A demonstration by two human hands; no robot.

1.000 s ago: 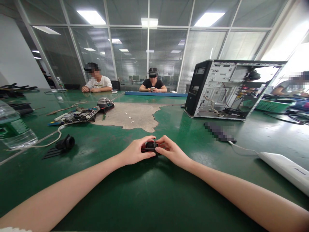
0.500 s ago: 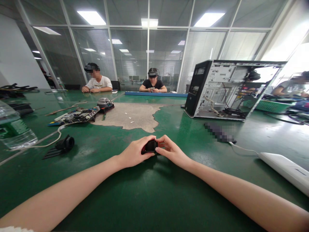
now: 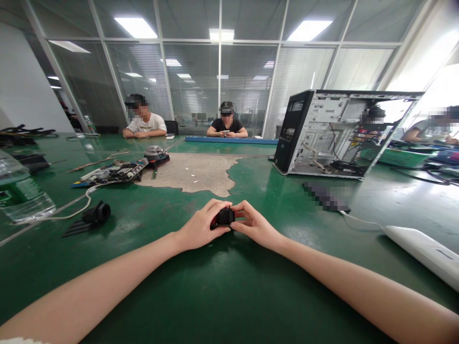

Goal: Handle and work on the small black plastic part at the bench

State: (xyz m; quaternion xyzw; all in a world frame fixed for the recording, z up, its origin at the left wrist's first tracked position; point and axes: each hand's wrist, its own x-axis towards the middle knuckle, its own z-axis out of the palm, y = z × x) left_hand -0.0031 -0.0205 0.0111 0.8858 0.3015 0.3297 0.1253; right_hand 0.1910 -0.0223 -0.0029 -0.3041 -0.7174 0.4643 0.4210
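black part (image 3: 224,218), rightward of left hand (image 3: 200,225), is clasped by it; right edge is fingertip-held by right hand (image 3: 256,223).

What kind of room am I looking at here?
Probably an electronics workroom or repair area: an opened computer case and a circuit board sit on a large green table, with a glass partition behind.

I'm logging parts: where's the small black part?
Head view, just below centre: the small black part is held between the left hand and right hand.
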